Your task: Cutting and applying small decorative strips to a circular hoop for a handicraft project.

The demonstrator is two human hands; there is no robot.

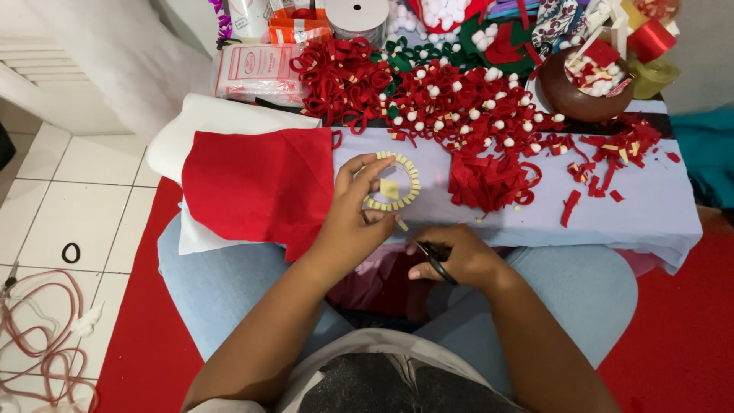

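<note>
Right hand [459,258] sits lowest, over the lap, fingers curled closed around black-handled scissors [437,262]. Left hand [358,214] is just above it at the low table's [657,206] near edge, fingers loosely bent, pinching a ring of small yellow tabs [394,182] that lies on the pale tabletop. Red felt sheet [260,187] touches the left wrist side. Pile of red felt scraps [489,180] lies just right of the ring.

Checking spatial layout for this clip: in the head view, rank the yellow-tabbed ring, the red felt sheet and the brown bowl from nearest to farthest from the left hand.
1. Yellow-tabbed ring: touching the left hand fingertips, centre of the table.
2. Red felt sheet: just to the hand's left.
3. Brown bowl: far right, at the back.
</note>
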